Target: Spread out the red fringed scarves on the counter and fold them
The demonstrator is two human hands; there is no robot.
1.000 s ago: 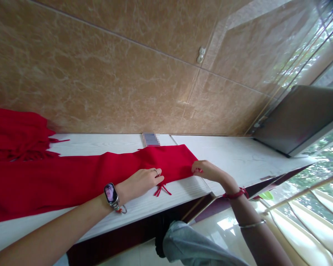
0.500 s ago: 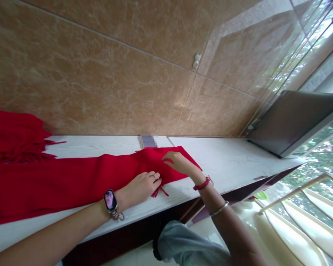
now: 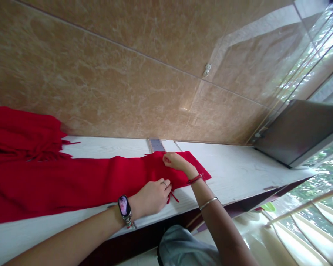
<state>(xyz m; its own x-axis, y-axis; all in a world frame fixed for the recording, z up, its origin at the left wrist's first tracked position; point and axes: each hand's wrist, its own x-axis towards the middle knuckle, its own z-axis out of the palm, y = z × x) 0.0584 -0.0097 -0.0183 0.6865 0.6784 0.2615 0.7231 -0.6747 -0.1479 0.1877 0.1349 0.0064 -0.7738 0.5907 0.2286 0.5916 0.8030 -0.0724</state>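
Observation:
A long red fringed scarf (image 3: 88, 184) lies along the white counter, with its right end folded over. My left hand (image 3: 155, 194), wearing a ring and a watch, has bent fingers closed at the scarf's front edge, where some fringe strands stick out. Its fingertips are partly hidden. Higher up on the folded end rests my right hand (image 3: 175, 162), its fingers curled in like a loose fist against the cloth; no fabric shows between them. A bunched, fringed part of red cloth (image 3: 24, 133) lies at the left by the wall.
The white counter (image 3: 227, 166) runs along a brown tiled wall (image 3: 113, 92). A small grey blurred item (image 3: 157, 145) lies behind the scarf. A dark grey box-like appliance (image 3: 310, 129) stands at the right end, near a window. A cream rack (image 3: 302, 225) is at lower right.
The view has shifted slightly, so most things appear farther right. My right hand's fingers have curled in from a more stretched pose. The left hand stays at the scarf's front edge.

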